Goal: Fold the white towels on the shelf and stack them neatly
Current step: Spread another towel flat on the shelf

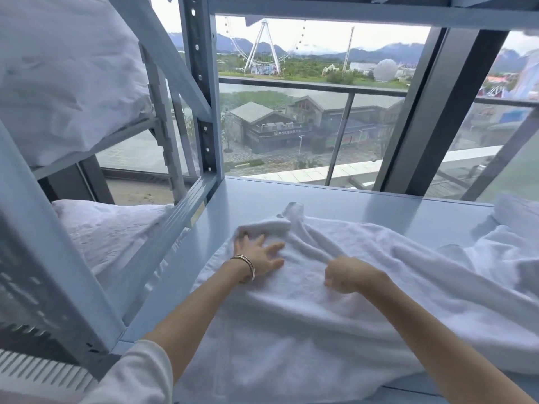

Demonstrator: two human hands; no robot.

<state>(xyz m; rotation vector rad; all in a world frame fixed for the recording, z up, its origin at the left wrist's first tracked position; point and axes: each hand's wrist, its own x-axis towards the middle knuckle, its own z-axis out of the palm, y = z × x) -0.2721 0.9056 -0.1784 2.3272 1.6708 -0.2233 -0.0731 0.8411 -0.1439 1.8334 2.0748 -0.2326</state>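
Observation:
A large white towel [306, 325] lies spread and rumpled across the pale blue shelf board [335, 199]. My left hand [259, 253], with bangles on the wrist, rests flat with fingers spread on the towel near its far left corner, which is bunched up. My right hand [347, 275] is closed in a fist around a ridge of the towel near the middle. More white cloth [507, 237] is heaped at the right end of the shelf.
Blue metal uprights [201, 91] and a side rail [175, 225] frame the shelf on the left. White bedding [67, 74] fills the neighbouring upper shelf, more bedding [113, 228] the one below. A glass window [320, 112] stands behind the shelf.

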